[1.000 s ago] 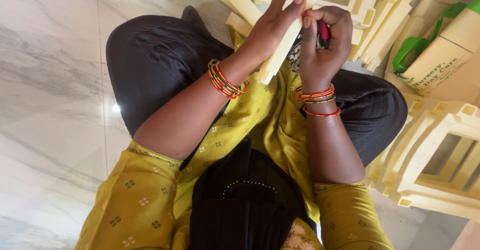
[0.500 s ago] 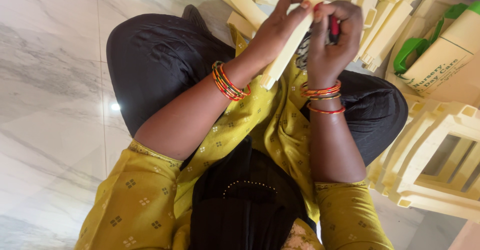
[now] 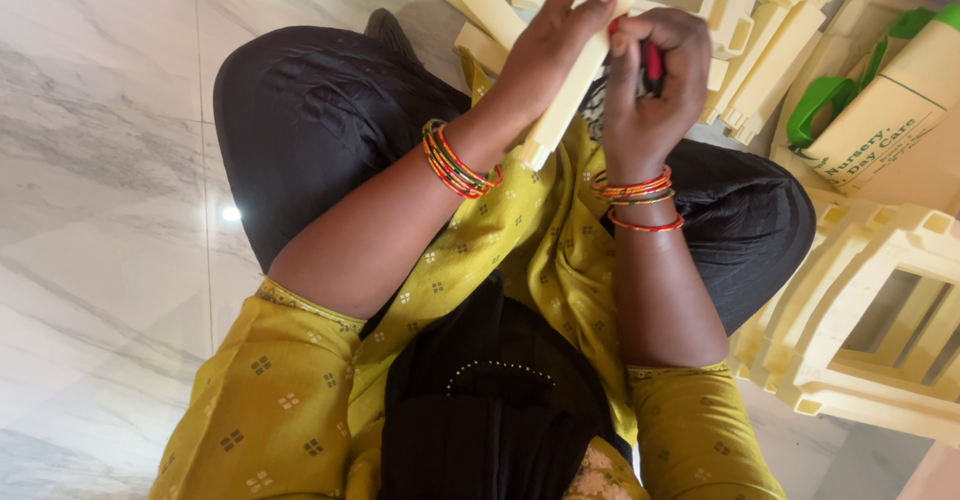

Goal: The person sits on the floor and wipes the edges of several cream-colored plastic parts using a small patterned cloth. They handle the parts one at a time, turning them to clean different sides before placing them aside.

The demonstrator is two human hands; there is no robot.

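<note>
I sit cross-legged on a marble floor. My left hand (image 3: 548, 45) grips a long cream plastic bar (image 3: 585, 65), held slanting upward over my lap. Beside it, my right hand (image 3: 648, 75) is closed around a small red-handled tool (image 3: 653, 60), touching the bar's upper part. The tool's tip is hidden by my fingers. Orange and green bangles ring both wrists.
More cream plastic bars (image 3: 482, 5) lie on the floor ahead of my knees. A stack of cream plastic frame pieces (image 3: 880, 310) stands at right. A tan paper bag with green handles (image 3: 880, 110) lies at upper right. White marble floor (image 3: 100, 160) spreads to the left.
Both hands and the bar have shifted slightly upward and to the right; the grips are the same.
</note>
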